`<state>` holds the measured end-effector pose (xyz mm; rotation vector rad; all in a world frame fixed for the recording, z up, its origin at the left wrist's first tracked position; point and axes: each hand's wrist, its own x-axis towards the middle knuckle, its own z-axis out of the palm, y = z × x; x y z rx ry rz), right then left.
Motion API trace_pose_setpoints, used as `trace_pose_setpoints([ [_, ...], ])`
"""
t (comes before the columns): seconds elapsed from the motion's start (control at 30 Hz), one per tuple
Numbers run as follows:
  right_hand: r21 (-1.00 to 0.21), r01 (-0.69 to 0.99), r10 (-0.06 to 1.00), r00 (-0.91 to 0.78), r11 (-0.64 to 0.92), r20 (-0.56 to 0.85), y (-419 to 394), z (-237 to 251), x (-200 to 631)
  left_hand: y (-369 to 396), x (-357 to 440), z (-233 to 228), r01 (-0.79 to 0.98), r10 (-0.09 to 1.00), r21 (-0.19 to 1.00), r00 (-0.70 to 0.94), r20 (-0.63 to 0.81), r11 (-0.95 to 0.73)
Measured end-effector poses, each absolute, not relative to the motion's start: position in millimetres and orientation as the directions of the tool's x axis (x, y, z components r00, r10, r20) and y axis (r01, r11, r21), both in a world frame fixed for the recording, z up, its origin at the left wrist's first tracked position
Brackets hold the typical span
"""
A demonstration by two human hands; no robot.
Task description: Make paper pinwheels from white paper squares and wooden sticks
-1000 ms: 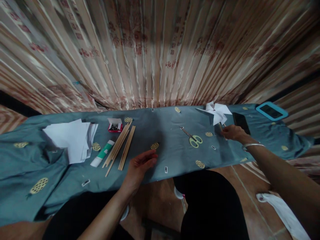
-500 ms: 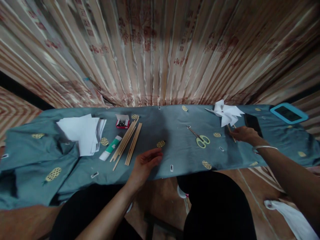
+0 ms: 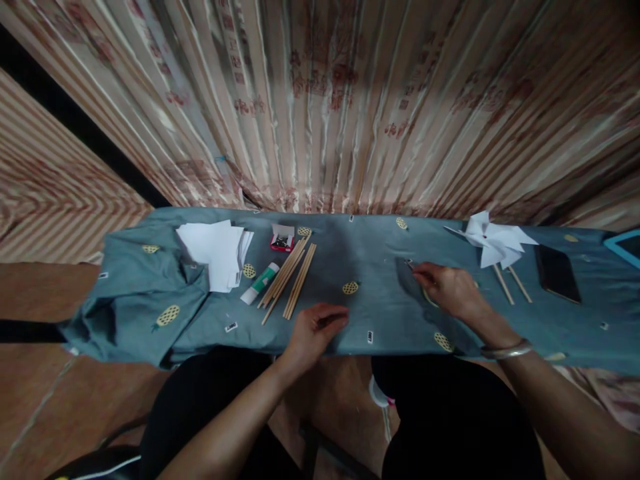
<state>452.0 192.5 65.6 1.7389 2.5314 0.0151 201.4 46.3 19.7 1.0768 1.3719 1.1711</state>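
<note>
My right hand (image 3: pixel 445 290) is closed over the scissors (image 3: pixel 430 299), its thumb and fingers pinched at the blades. Part of the pale green handles shows beneath the hand, and the hand hides the rest. Loosely bent and with nothing in it, my left hand (image 3: pixel 317 333) hovers by the table's front edge, thumb and fingers a little apart. Left of it lie thin wooden sticks (image 3: pixel 283 273) in a loose bunch and a green and white glue stick (image 3: pixel 260 285). White paper pinwheels (image 3: pixel 493 239), overlapping, lie to the right with two sticks pointing toward me.
A stack of white paper (image 3: pixel 215 250) lies at the left, near a small open red box (image 3: pixel 283 238) of dark metal bits. A black phone (image 3: pixel 559 272) and a blue-framed tablet (image 3: pixel 625 250) are at the right. Behind the grey-green cloth (image 3: pixel 375 267) hangs a striped curtain (image 3: pixel 320 120).
My right hand has left the pinwheel's stick and moved left onto the scissors. The pinwheels stay lying on the cloth. The view has turned left; my left hand keeps nearly the same pose.
</note>
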Motion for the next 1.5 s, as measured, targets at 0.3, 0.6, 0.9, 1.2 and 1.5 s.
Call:
trace_pose_setpoints([
  [0.3,-0.439,0.667,0.733,-0.68,0.602,-0.029,147,25,332,43,170,32,0.122,0.974,0.987,-0.214,-0.079,0.107],
  [0.6,-0.617,0.592,0.762,-0.647,0.519,0.02,144,8,332,26,41,34,0.652,0.751,0.746,-0.56,0.351,0.137],
  [0.9,-0.652,0.549,0.729,-0.685,0.523,0.008,145,11,339,14,10,13,0.82,0.823,0.513,-0.463,0.33,0.255],
  [1.2,-0.645,0.54,0.718,-0.696,0.54,0.018,145,11,341,15,7,13,0.758,0.799,0.607,-0.508,0.32,0.239],
  [1.5,-0.622,0.551,0.715,-0.698,0.557,0.021,147,10,339,10,9,14,0.754,0.765,0.613,-0.533,0.361,0.236],
])
